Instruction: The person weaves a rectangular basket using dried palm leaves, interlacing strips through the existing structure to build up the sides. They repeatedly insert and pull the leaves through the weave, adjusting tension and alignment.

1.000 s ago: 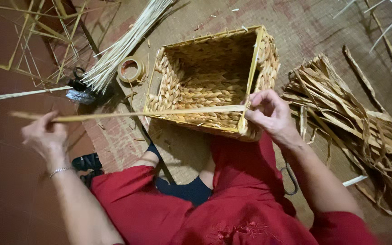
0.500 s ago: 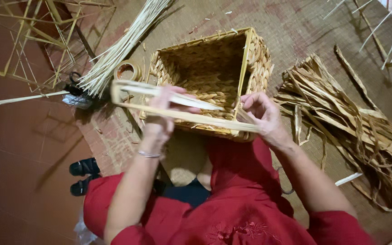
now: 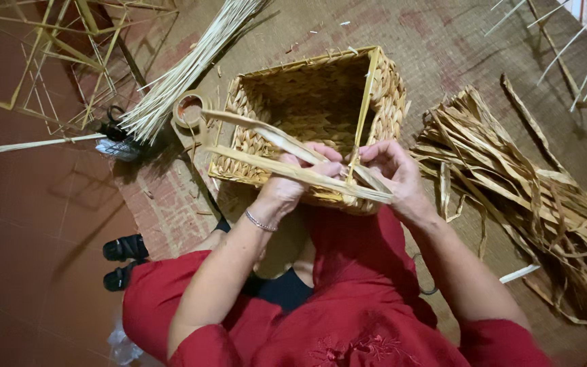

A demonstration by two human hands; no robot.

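A square woven straw basket (image 3: 307, 109) lies on the mat in front of my lap, its opening facing me. My left hand (image 3: 300, 178) and my right hand (image 3: 392, 173) meet at its near rim. Both pinch a long flat pale fibre strip (image 3: 259, 160) that is folded into a loop running out to the left. The strip's end passes between my fingers at the rim, close to an upright strip (image 3: 368, 95) on the basket's right side.
A heap of dried flat fibre strips (image 3: 538, 197) lies to the right. A bundle of thin pale reeds (image 3: 185, 68) and a small tape roll (image 3: 190, 112) are at upper left, near bamboo frames (image 3: 49, 61). Black sandals (image 3: 122, 258) sit by my left leg.
My left hand, which held the strip stretched far out to the left, has come in to the basket rim beside my right hand. The strip now folds into a loop.
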